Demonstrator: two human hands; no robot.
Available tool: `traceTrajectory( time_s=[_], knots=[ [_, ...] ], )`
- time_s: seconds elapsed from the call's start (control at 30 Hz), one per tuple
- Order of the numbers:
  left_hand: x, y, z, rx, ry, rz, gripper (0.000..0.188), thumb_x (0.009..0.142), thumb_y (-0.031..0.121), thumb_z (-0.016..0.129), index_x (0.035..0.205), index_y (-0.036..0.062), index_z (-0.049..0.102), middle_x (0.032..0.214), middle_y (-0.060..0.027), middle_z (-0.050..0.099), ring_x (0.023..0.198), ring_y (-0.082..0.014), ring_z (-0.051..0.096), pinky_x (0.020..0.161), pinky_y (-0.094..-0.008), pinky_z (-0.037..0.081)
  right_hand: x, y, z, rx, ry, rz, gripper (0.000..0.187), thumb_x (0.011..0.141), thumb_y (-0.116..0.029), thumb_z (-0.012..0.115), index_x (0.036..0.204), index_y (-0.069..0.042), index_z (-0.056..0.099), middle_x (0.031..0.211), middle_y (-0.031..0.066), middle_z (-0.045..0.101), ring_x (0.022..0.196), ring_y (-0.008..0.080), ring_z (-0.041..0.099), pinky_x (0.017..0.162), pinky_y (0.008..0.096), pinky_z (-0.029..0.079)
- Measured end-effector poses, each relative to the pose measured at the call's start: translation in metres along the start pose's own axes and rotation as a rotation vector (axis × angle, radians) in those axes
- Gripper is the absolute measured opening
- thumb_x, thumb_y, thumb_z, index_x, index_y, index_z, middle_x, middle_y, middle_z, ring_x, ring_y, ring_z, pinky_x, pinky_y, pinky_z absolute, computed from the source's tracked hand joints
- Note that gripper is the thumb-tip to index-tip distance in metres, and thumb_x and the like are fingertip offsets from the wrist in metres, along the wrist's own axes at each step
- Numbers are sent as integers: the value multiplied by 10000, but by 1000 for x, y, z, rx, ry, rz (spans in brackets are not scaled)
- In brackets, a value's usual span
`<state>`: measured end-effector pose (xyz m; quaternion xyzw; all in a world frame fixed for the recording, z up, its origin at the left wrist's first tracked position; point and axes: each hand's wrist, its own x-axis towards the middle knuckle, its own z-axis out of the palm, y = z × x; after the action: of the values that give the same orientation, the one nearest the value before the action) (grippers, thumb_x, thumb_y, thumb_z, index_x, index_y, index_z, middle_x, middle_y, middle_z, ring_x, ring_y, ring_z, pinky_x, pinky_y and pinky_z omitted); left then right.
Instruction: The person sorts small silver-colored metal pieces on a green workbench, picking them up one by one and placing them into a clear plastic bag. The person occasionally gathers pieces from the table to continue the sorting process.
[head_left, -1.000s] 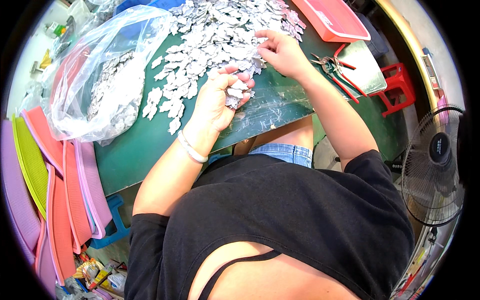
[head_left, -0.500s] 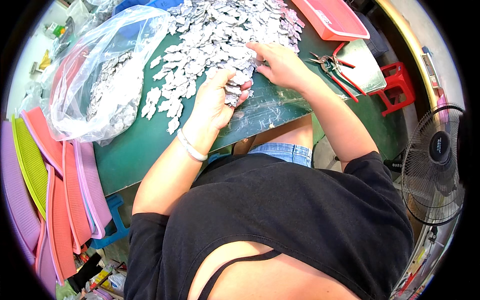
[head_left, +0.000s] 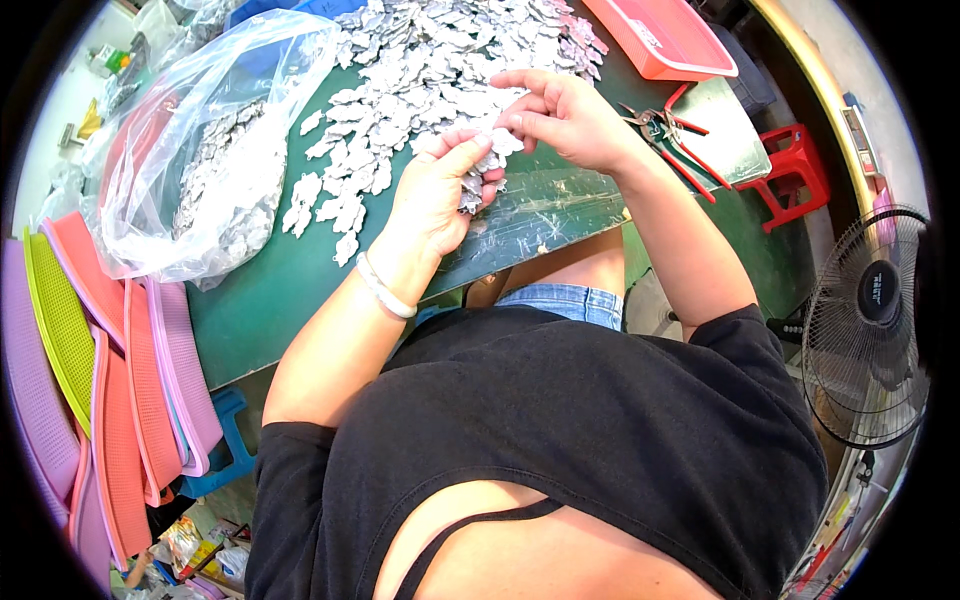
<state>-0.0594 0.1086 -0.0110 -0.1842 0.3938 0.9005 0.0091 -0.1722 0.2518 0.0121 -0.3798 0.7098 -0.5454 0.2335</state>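
Observation:
Several flat, silvery-grey metal castings with wavy edges and small loops are stacked in my left hand (head_left: 440,190), which is closed round them, thumb on top. One casting (head_left: 507,142) sticks out at the top of this stack (head_left: 474,190). My right hand (head_left: 570,120) meets that casting with its thumb and lower fingers, while the forefinger stretches out over the pile. The contact is partly hidden by the fingers. A large pile of the same castings (head_left: 430,75) spreads over the green table (head_left: 270,325) just beyond both hands.
A clear plastic bag (head_left: 250,235) of castings lies at the left. Red-handled cutters (head_left: 665,135) and a pink tray (head_left: 675,40) are at the right. Colourful baskets (head_left: 120,400) stack at the left edge. A red stool (head_left: 790,175) and a fan (head_left: 875,320) stand right.
My right hand has lifted slightly and shifted a little right, its forefinger raised. A casting now shows between the two hands, at the top of the left hand's stack.

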Motion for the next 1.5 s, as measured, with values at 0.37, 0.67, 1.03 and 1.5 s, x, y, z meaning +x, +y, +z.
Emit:
traceTrajectory(
  time_s=[0.37, 0.67, 1.03, 1.5],
  knots=[
    [-3, 6, -8, -92, 23, -44, 141, 774, 54, 503, 912, 54, 472, 858, -103, 557, 681, -183, 590, 499, -267, 474, 1, 34, 9, -746, 272, -248, 466, 718, -43, 587, 1170, -59, 476, 771, 106, 597, 657, 237, 583, 623, 303, 465],
    [-5, 5, -6, -25, 64, 5, 122, 772, 50, 500, 885, 72, 459, 835, -96, 564, 668, -182, 591, 497, -272, 473, -3, 5, -4, 297, 98, 175, 441, 763, -27, 607, 1169, 35, 443, 782, 39, 602, 609, 101, 563, 565, 203, 455],
    [-6, 5, -11, -65, 4, 33, 80, 786, 43, 483, 864, 58, 476, 806, -88, 583, 620, -146, 581, 477, -241, 463, 0, -5, 16, 493, 34, 271, 418, 780, -24, 591, 1170, 21, 445, 899, 87, 599, 657, 121, 579, 614, 228, 485],
    [-16, 15, -17, 103, 24, 86, 78, 785, 83, 571, 842, 59, 524, 720, -52, 593, 580, -110, 559, 449, -208, 439, 11, -26, 40, 240, -82, 130, 487, 751, -10, 609, 1185, 52, 398, 827, 74, 604, 646, 114, 564, 606, 211, 461]
  ],
)
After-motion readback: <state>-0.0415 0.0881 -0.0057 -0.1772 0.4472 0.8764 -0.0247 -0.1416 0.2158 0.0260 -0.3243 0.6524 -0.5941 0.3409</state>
